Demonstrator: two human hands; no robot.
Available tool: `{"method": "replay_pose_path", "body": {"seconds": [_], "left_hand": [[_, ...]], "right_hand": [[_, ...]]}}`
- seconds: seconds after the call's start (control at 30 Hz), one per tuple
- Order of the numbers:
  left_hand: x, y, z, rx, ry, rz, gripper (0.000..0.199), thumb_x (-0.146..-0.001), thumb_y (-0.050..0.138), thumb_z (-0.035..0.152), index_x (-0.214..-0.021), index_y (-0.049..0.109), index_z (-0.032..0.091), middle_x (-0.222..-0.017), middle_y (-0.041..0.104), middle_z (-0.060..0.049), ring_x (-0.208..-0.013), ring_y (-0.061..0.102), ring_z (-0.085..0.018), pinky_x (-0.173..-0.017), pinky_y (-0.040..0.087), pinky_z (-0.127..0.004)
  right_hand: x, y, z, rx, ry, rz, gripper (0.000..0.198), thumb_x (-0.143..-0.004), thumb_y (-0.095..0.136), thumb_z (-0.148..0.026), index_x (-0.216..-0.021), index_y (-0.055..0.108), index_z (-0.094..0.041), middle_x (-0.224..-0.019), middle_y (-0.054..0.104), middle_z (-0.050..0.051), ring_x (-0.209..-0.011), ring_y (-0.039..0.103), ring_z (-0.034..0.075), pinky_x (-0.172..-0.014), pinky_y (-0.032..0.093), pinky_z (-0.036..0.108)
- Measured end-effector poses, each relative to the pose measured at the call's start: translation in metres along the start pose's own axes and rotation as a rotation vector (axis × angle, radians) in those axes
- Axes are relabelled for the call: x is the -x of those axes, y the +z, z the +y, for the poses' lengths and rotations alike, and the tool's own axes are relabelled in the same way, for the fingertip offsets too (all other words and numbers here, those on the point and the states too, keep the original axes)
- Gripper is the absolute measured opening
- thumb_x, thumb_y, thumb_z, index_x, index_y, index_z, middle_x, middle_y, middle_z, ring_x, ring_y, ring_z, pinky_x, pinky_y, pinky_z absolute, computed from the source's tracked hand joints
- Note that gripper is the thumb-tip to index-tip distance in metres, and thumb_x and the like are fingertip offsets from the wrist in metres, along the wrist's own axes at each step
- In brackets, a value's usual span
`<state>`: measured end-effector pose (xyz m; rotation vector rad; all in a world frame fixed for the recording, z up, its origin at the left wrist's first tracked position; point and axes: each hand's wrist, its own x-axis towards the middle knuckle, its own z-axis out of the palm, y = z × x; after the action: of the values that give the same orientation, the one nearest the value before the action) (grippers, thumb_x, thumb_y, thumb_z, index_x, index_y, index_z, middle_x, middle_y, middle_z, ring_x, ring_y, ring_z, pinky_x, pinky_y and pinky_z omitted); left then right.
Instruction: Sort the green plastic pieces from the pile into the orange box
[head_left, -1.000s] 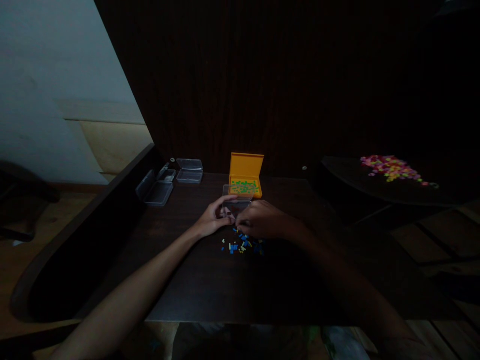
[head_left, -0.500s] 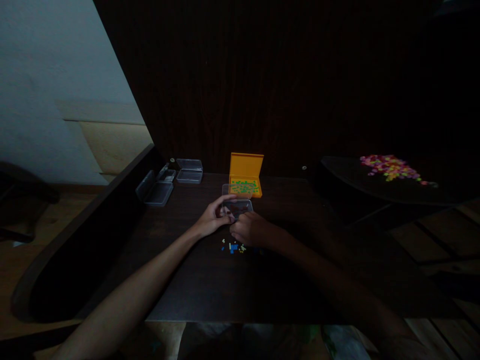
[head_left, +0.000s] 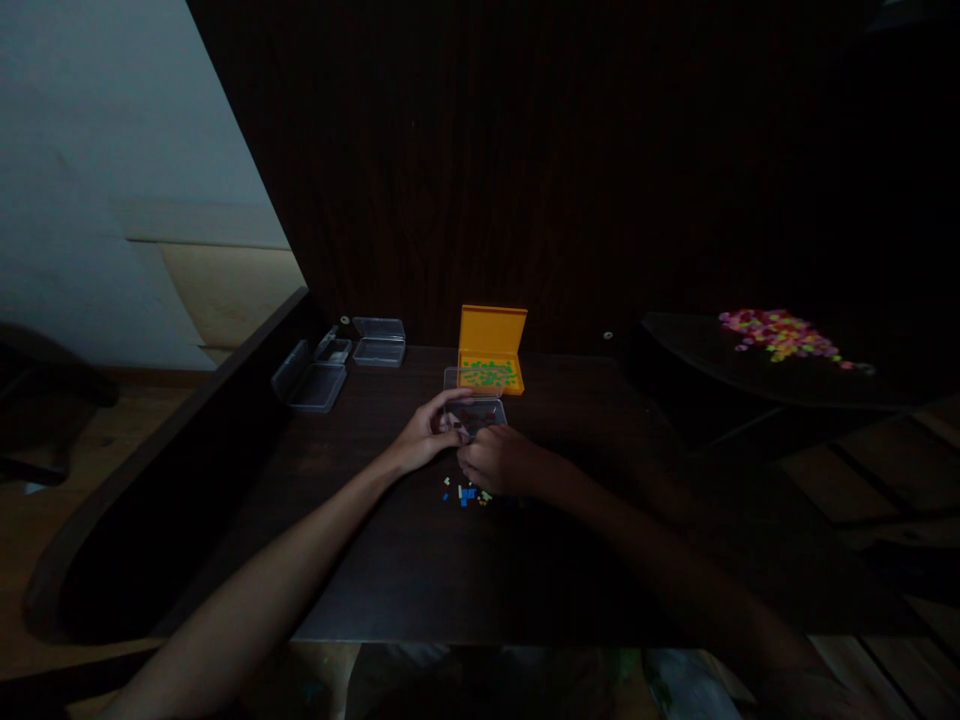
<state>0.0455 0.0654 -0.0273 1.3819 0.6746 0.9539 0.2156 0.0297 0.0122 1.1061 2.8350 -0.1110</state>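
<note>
My left hand (head_left: 427, 437) grips the left side of a clear plastic box (head_left: 491, 408) whose lid stands up at the back. Dark bits lie inside that box, too dim to name. At its front edge, my right hand (head_left: 491, 458) is closed with the fingers bent; what they hold, if anything, is hidden. Just below on the table lies a small group of blue and pale yellow pieces (head_left: 468, 493). Right behind the clear box, an open yellow box (head_left: 493, 330) contains several small green pieces (head_left: 491, 374).
Several open clear boxes (head_left: 379, 350) stand at the back left, one larger box (head_left: 319, 390) nearer the raised side board (head_left: 180, 450). A heap of pink, red and yellow pieces (head_left: 784, 335) lies on a dark surface at right. The dark table (head_left: 405, 590) ends in front of me.
My right hand has shifted very slightly to the left at the clear box's front edge. The left hand and the boxes stay where they were.
</note>
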Motion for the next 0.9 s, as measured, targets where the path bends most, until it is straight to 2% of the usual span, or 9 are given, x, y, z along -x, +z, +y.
{"method": "replay_pose_path", "body": {"seconds": [0.2,0.3,0.4,0.53,0.6,0.7,0.9], "left_hand": [[-0.001,0.0,-0.002,-0.016,0.014,-0.014,0.063,-0.065,0.072,0.015,-0.125,0.055,0.019,-0.123,0.061,-0.01,-0.073,0.06,-0.011,-0.074,0.051,-0.03],[-0.001,-0.001,-0.003,-0.016,0.045,-0.03,0.062,-0.065,0.073,0.016,-0.124,0.055,0.02,-0.123,0.061,-0.009,-0.076,0.061,-0.012,-0.075,0.051,-0.03],[0.0,-0.001,-0.003,-0.022,0.034,-0.025,0.063,-0.065,0.075,0.018,-0.125,0.055,0.02,-0.12,0.062,-0.009,-0.075,0.061,-0.012,-0.074,0.05,-0.029],[0.001,0.0,-0.002,-0.029,-0.012,-0.024,0.065,-0.066,0.074,0.017,-0.128,0.052,0.018,-0.095,0.067,-0.004,-0.07,0.06,-0.012,-0.074,0.05,-0.029],[0.001,0.0,-0.002,-0.03,-0.022,-0.028,0.065,-0.066,0.074,0.017,-0.128,0.052,0.018,-0.091,0.066,-0.003,-0.071,0.061,-0.012,-0.075,0.049,-0.029],[0.001,0.001,0.0,-0.025,-0.02,-0.026,0.064,-0.066,0.074,0.017,-0.126,0.053,0.018,-0.098,0.065,-0.004,-0.073,0.06,-0.012,-0.075,0.048,-0.029],[0.001,-0.001,-0.002,-0.032,-0.007,-0.057,0.064,-0.069,0.074,0.018,-0.129,0.051,0.018,-0.078,0.062,0.001,-0.07,0.06,-0.013,-0.073,0.048,-0.029]], "right_hand": [[0.008,-0.016,0.001,-0.103,-0.078,-0.02,0.016,-0.087,0.057,-0.024,-0.089,0.071,-0.016,-0.081,0.066,0.008,-0.076,0.056,0.017,-0.071,0.036,0.028],[0.013,-0.032,0.009,-0.207,-0.08,0.006,0.013,-0.085,0.059,-0.023,-0.086,0.071,-0.017,-0.078,0.066,0.005,-0.074,0.055,0.015,-0.071,0.035,0.026],[0.017,-0.046,0.023,-0.294,-0.093,0.006,0.014,-0.085,0.057,-0.02,-0.086,0.071,-0.018,-0.075,0.067,0.001,-0.067,0.053,0.011,-0.065,0.033,0.023],[0.017,-0.05,0.04,-0.204,0.102,0.078,0.02,-0.086,0.054,-0.024,-0.09,0.072,-0.018,-0.075,0.067,0.002,-0.065,0.053,0.013,-0.06,0.03,0.024],[0.015,-0.044,0.046,-0.139,0.176,0.106,0.023,-0.088,0.051,-0.026,-0.093,0.072,-0.019,-0.079,0.068,0.004,-0.068,0.054,0.014,-0.061,0.03,0.025],[0.009,-0.034,0.049,-0.065,0.238,0.09,0.027,-0.09,0.046,-0.028,-0.097,0.071,-0.019,-0.085,0.069,0.006,-0.07,0.056,0.015,-0.063,0.031,0.026],[0.003,-0.028,0.043,-0.006,0.286,0.045,0.032,-0.094,0.042,-0.03,-0.101,0.07,-0.018,-0.095,0.07,0.009,-0.079,0.06,0.018,-0.068,0.036,0.027]]}}
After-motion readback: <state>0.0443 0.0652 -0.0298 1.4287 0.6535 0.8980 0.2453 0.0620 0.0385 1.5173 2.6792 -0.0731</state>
